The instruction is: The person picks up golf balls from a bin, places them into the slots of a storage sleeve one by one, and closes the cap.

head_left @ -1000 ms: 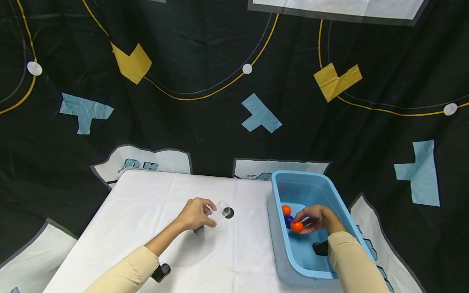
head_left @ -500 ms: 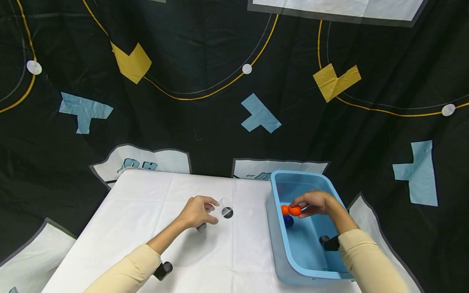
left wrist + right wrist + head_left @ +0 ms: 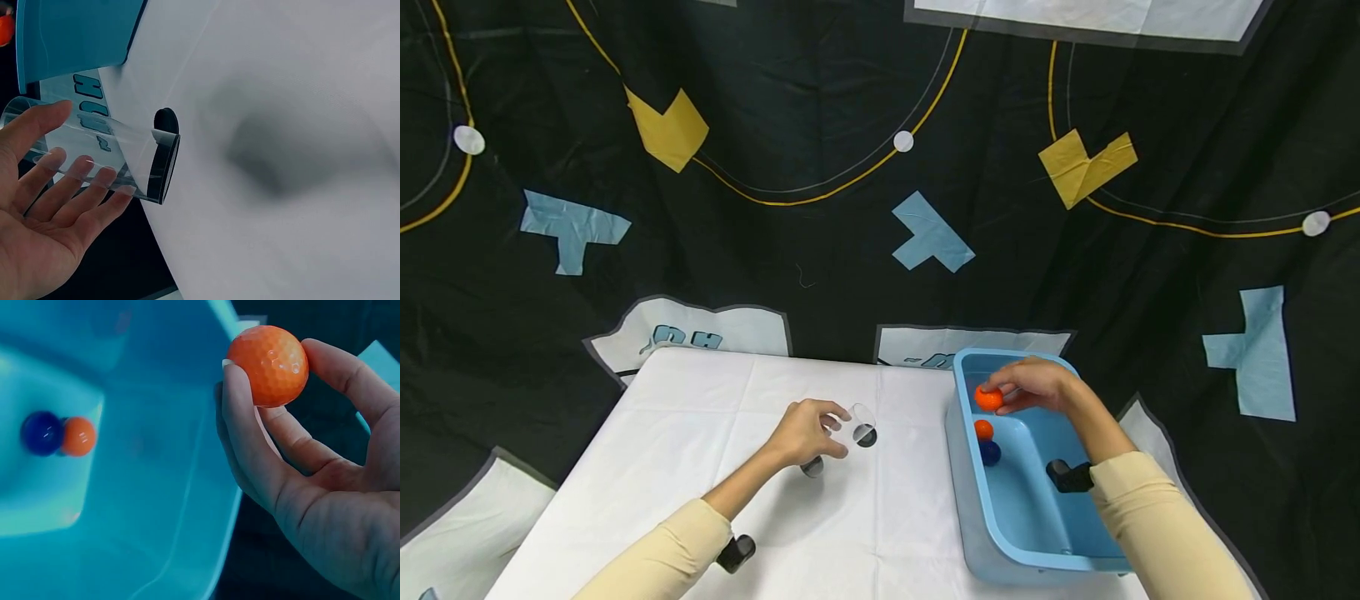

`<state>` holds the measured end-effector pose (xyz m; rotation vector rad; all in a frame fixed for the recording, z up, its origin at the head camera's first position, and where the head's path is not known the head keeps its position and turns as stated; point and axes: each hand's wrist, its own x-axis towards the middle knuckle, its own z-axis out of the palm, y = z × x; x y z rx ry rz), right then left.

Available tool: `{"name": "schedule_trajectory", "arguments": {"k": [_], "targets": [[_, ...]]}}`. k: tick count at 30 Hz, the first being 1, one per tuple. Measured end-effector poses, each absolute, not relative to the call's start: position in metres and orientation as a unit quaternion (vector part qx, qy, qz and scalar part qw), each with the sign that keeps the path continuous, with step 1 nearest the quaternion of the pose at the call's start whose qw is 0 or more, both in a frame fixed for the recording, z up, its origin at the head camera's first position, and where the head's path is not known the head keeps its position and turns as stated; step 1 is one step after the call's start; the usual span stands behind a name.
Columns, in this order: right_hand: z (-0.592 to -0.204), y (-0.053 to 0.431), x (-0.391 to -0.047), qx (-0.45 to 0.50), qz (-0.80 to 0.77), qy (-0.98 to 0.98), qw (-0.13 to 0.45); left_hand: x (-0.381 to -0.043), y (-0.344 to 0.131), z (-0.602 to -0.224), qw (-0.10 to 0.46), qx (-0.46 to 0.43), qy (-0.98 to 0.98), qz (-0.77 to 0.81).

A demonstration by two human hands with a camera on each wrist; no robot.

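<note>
My left hand (image 3: 808, 435) grips a clear plastic cylinder (image 3: 119, 147) with a black base (image 3: 164, 167), thumb on one side and fingers on the other. It is held tilted over the white table, its clear rim pointing away from me in the head view. A black disc (image 3: 868, 436) lies close by on the cloth. My right hand (image 3: 1033, 385) pinches an orange golf ball (image 3: 270, 367) between thumb and fingertips, up near the far left of the light blue bin (image 3: 958, 492). Below, on the bin floor, a second orange ball (image 3: 983, 430) rests against a dark blue ball (image 3: 990, 453).
The bin stands at the table's right side, its walls rising around the balls. White cloth covers the table (image 3: 700, 467). Behind hangs a black sheet (image 3: 820, 267) with yellow and blue tape pieces. A black wrist mount (image 3: 1067, 477) sticks out from the right sleeve.
My right hand has lifted the orange golf ball and carried it toward the bin's far left, away from the other two balls. The left hand with the cylinder has barely shifted.
</note>
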<state>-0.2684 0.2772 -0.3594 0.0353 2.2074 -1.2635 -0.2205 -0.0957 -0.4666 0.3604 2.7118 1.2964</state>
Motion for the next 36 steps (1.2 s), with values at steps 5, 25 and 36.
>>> {"name": "schedule_trajectory", "arguments": {"k": [5,25,36], "targets": [[-0.348,0.261,-0.269,-0.007,-0.469,0.833,0.293,-0.221,-0.092,-0.465,0.054,0.122,0.893,0.431],[-0.364,0.181,-0.270,0.004,-0.481,0.831,0.281,-0.224,-0.076,-0.457,0.046,0.131,0.892,0.430],[-0.371,0.151,-0.262,-0.013,-0.496,0.823,0.277,-0.225,-0.071,-0.455,0.043,0.142,0.888,0.435]]}}
